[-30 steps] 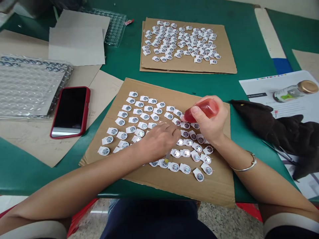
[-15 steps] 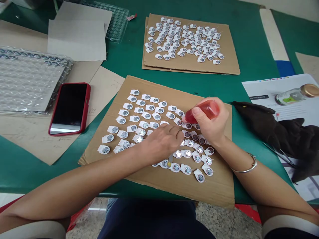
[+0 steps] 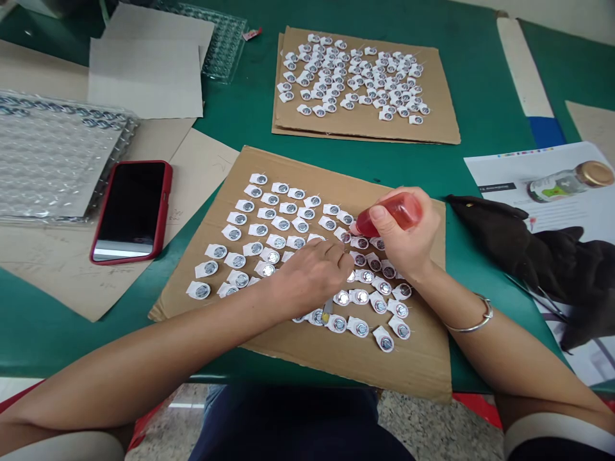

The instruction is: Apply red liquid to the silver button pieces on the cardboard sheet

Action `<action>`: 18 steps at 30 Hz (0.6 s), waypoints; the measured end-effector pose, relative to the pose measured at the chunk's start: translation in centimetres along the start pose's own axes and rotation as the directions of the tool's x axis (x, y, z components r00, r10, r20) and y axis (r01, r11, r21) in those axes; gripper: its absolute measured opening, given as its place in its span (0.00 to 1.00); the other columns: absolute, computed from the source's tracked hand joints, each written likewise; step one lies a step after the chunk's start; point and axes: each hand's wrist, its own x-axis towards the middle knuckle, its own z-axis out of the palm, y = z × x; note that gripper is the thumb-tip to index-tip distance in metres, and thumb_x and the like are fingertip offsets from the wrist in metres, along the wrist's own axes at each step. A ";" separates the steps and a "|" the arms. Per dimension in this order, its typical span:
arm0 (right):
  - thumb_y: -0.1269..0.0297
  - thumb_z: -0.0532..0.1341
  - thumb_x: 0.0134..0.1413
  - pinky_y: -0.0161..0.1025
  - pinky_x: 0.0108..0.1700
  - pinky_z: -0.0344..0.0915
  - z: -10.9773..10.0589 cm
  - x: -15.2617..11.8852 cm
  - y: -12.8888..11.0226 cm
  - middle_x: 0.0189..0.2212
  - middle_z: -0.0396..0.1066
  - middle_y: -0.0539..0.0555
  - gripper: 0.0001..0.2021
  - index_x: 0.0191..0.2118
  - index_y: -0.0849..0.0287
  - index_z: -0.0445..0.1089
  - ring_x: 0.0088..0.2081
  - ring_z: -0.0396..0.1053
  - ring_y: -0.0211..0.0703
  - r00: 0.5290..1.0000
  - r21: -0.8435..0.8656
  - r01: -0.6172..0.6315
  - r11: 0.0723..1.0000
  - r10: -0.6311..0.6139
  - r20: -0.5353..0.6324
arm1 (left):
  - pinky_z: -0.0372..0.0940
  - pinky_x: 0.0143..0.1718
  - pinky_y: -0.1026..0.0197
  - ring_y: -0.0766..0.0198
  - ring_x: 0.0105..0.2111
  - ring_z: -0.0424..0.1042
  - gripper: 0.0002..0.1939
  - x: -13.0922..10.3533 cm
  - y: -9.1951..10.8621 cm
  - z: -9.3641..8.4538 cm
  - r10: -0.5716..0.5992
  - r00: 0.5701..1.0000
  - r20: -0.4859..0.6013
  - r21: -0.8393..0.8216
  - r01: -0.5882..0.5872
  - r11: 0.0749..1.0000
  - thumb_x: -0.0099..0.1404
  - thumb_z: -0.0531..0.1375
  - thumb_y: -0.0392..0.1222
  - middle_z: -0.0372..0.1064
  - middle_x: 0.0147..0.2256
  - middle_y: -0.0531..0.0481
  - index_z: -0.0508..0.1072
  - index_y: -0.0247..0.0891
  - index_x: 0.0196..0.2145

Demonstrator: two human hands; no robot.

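Observation:
A cardboard sheet (image 3: pixel 288 349) lies in front of me, bearing rows of small white tabs with round silvery pieces (image 3: pixel 358 326). My right hand (image 3: pixel 413 240) is wrapped round a red squeeze bottle (image 3: pixel 391 214), which is tilted with its tip down to the left, close over the tabs. Just left of the tip, my left hand (image 3: pixel 317 272) is low over the sheet with its fingers closed. From under that hand sticks out a slim grey tool with a yellowish end (image 3: pixel 327 312); its other end is hidden by the fingers.
Behind is a second cardboard stack (image 3: pixel 368 131) covered with similar tabs. To the left lie a red-cased phone (image 3: pixel 131 211), bubble wrap (image 3: pixel 43 160) and white card (image 3: pixel 144 80). At right are a dark cloth (image 3: pixel 528 250), scissors (image 3: pixel 542 298) and a glass jar (image 3: pixel 567 182) on printed paper.
The whole view has shifted very slightly. Both hands and the red squeeze bottle keep their places over the tabs.

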 end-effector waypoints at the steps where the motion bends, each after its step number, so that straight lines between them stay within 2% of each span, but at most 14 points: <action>1: 0.54 0.65 0.43 0.39 0.33 0.64 0.0 0.0 0.0 0.27 0.68 0.50 0.14 0.31 0.59 0.66 0.28 0.65 0.37 1.000 -0.001 0.006 1.000 -0.006 -0.002 | 0.63 0.28 0.59 0.60 0.26 0.68 0.11 0.0 0.0 0.0 0.001 1.000 0.002 0.002 -0.001 1.000 0.57 0.48 0.21 0.68 0.26 0.45 0.67 0.30 0.29; 9: 0.54 0.65 0.44 0.38 0.32 0.65 0.0 0.0 0.0 0.27 0.69 0.49 0.14 0.31 0.58 0.65 0.28 0.66 0.36 0.998 -0.007 0.069 0.998 -0.069 0.006 | 0.63 0.29 0.59 0.60 0.27 0.68 0.12 0.0 -0.1 -0.2 -0.004 0.999 0.047 0.002 0.004 1.000 0.58 0.47 0.21 0.69 0.27 0.45 0.67 0.31 0.30; 18: 0.52 0.64 0.46 0.39 0.32 0.65 0.0 -0.1 0.0 0.27 0.68 0.49 0.15 0.31 0.58 0.64 0.28 0.66 0.36 0.996 -0.051 0.088 0.995 -0.087 0.031 | 0.64 0.29 0.59 0.59 0.27 0.69 0.11 0.1 0.0 -0.3 -0.008 0.998 0.059 0.013 0.007 1.000 0.58 0.48 0.22 0.70 0.28 0.44 0.67 0.31 0.30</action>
